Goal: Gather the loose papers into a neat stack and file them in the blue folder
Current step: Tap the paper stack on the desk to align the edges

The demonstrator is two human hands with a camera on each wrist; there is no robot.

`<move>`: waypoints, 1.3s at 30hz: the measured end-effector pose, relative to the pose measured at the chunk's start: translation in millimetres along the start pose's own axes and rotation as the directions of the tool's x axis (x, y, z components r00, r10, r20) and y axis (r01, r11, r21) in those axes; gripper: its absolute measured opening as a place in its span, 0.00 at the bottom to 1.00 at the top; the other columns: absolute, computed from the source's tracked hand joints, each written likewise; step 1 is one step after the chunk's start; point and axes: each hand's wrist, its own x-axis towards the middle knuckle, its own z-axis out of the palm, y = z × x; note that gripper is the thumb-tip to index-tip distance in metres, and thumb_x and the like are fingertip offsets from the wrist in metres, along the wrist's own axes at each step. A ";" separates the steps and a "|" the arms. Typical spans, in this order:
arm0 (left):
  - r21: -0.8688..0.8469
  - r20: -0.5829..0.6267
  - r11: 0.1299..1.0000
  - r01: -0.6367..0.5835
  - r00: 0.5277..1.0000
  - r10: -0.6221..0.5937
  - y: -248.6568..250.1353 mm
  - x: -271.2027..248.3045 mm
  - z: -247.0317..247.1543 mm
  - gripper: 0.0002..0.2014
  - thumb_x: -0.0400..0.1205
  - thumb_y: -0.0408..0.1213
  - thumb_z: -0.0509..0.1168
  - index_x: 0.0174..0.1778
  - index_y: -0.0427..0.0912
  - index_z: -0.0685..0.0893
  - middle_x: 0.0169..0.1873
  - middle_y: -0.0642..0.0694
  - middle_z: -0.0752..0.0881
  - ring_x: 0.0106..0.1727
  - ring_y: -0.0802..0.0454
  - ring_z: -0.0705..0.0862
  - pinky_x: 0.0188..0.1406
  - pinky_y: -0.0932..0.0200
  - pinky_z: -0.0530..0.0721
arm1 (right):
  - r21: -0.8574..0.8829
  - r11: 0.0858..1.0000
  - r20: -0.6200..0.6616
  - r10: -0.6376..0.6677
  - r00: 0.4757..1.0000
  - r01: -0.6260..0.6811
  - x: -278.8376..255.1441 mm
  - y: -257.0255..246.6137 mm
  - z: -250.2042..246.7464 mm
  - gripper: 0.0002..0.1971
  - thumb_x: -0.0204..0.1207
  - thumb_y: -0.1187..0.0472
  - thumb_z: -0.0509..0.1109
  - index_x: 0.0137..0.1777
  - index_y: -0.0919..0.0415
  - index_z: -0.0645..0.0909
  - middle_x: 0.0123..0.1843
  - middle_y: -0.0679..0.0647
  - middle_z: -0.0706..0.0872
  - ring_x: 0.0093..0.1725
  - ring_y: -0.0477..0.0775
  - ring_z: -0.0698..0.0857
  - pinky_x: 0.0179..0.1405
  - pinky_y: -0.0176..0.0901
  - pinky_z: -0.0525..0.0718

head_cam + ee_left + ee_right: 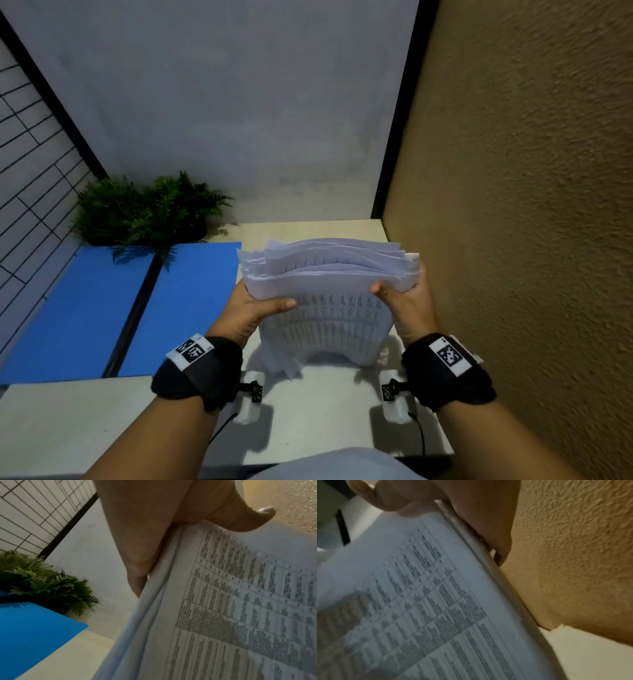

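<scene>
So the papers (325, 308) are standing on their bottom edge near the table's (68, 418) right edge, top edges still kinda uneven and fanned out. Left hand (251, 308) grips the left side, thumb over the front sheet, right hand (406, 301) does the same on the right. Blue folder (102, 308) lies open flat at the left edge, with a fern (144, 212) in the far left corner.

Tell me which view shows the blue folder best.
Head view: the blue folder lies open on the table, both halves visible, left of the papers. The left wrist view catches only one corner. The right wrist view doesn't show it.
</scene>
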 end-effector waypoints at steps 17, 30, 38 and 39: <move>0.212 -0.448 0.948 -0.236 0.839 0.309 35.4 -4.7 44.9 0.15 0.75 0.52 0.73 0.56 0.55 0.83 0.50 0.49 0.83 0.47 0.62 0.84 0.44 0.69 0.82 | -0.473 0.767 -0.152 -0.556 0.817 0.434 -9.9 -14.0 24.7 0.05 0.76 0.61 0.72 0.50 0.54 0.85 0.59 0.46 0.74 0.57 0.28 0.77 0.51 0.25 0.81; 0.150 -0.463 0.967 -0.206 0.850 0.253 27.4 -2.9 42.6 0.10 0.86 0.40 0.60 0.62 0.48 0.79 0.46 0.55 0.81 0.40 0.73 0.82 0.40 0.73 0.78 | -0.500 0.762 -0.219 -0.571 0.791 0.412 -12.1 -7.5 27.1 0.11 0.81 0.53 0.57 0.57 0.49 0.79 0.61 0.52 0.75 0.60 0.35 0.76 0.59 0.27 0.76; 0.193 -0.434 0.966 -0.170 0.869 0.240 28.7 1.2 34.0 0.12 0.86 0.39 0.59 0.61 0.59 0.79 0.49 0.51 0.81 0.46 0.59 0.84 0.42 0.63 0.80 | -0.551 0.719 -0.096 -0.558 0.824 0.423 -9.1 2.8 19.1 0.12 0.77 0.57 0.71 0.59 0.50 0.84 0.62 0.35 0.68 0.62 0.26 0.72 0.60 0.18 0.72; 0.229 -0.405 0.954 -0.193 0.872 0.274 28.6 0.0 34.2 0.11 0.86 0.41 0.59 0.62 0.58 0.79 0.50 0.53 0.81 0.46 0.64 0.83 0.43 0.67 0.80 | -0.546 0.718 -0.061 -0.549 0.834 0.432 -10.1 3.8 19.5 0.17 0.75 0.53 0.71 0.64 0.51 0.82 0.61 0.35 0.68 0.63 0.27 0.72 0.60 0.18 0.74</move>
